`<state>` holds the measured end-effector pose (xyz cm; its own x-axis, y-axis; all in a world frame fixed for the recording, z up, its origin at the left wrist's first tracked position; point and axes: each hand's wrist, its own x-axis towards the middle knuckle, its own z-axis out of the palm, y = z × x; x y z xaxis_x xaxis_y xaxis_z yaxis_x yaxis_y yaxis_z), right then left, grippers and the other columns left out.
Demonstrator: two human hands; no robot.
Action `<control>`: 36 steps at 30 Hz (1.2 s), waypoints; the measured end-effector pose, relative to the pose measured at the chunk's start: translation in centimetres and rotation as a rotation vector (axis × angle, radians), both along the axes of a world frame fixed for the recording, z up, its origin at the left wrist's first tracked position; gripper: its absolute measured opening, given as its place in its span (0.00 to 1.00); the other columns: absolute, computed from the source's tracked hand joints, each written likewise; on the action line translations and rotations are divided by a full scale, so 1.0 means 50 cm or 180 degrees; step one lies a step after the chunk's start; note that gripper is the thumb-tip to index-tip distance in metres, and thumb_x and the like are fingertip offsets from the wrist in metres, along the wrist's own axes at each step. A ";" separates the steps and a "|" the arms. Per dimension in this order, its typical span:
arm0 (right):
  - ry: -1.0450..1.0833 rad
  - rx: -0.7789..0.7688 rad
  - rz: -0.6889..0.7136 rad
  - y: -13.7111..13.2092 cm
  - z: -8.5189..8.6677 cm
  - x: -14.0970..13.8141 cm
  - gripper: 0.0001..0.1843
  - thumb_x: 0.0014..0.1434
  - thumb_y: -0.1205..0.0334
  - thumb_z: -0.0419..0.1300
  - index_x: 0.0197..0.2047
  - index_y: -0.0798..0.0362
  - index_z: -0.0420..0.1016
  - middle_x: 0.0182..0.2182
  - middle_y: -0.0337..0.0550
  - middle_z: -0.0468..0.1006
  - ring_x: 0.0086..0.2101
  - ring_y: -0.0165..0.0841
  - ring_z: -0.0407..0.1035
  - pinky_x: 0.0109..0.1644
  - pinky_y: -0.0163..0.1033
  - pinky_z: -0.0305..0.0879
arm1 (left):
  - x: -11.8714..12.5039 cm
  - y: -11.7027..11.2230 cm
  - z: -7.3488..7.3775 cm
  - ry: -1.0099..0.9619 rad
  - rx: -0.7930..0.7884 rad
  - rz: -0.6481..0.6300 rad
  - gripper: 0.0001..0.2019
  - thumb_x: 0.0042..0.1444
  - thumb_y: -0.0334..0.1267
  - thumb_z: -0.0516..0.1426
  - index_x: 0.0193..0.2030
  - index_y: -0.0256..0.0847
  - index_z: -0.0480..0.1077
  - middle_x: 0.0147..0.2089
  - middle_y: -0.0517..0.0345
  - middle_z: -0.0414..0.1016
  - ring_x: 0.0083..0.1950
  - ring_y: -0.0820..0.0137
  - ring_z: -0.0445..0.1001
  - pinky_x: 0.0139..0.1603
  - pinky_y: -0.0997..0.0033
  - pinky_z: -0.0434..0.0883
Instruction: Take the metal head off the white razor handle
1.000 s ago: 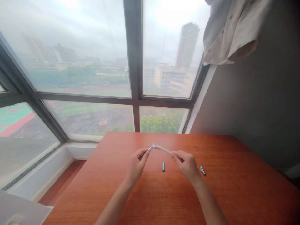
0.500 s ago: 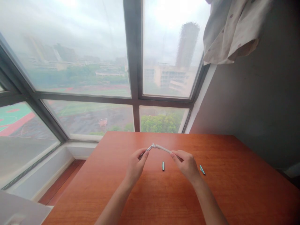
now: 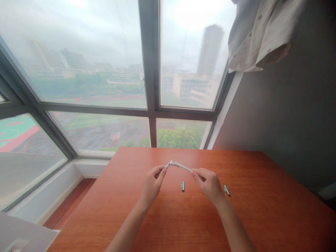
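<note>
My left hand [image 3: 153,182] is closed around a silver razor handle [image 3: 168,165], thumb along its side, with the forked head pointing up and right. From the other side my right hand [image 3: 207,182] pinches a slim pale stick [image 3: 183,167], a little like a small brush; I cannot make out its kind. The stick's far end is at the razor's head, and whether they touch is hard to tell. On the table between my hands lies a razor cartridge [image 3: 183,186] with a green strip. Another razor cartridge [image 3: 226,190] lies right of my right hand.
Both hands are over a reddish-brown wooden table [image 3: 178,224]. Behind its far edge stand large windows with a grey frame [image 3: 153,113]. A pale curtain-like cloth [image 3: 259,38] hangs at the upper right, beside a grey wall [image 3: 283,105]. A low white ledge [image 3: 91,168] is at the left.
</note>
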<state>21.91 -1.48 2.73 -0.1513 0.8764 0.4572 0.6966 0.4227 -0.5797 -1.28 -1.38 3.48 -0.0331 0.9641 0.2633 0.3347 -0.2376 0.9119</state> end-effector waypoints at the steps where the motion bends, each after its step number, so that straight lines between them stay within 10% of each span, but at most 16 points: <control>1: 0.0002 -0.0004 0.0011 -0.001 0.001 0.000 0.16 0.63 0.55 0.52 0.36 0.51 0.79 0.22 0.39 0.73 0.23 0.30 0.63 0.28 0.33 0.54 | 0.000 0.000 0.001 -0.0001 -0.0016 0.0024 0.15 0.57 0.46 0.54 0.40 0.38 0.76 0.35 0.54 0.79 0.38 0.63 0.75 0.36 0.71 0.69; 36: 0.0304 -0.0091 0.0020 0.003 -0.005 -0.006 0.19 0.62 0.52 0.51 0.36 0.53 0.80 0.26 0.44 0.78 0.26 0.32 0.68 0.29 0.33 0.60 | 0.007 -0.007 -0.006 0.0075 0.0196 -0.0206 0.12 0.57 0.42 0.54 0.40 0.39 0.75 0.38 0.51 0.78 0.38 0.65 0.75 0.38 0.71 0.71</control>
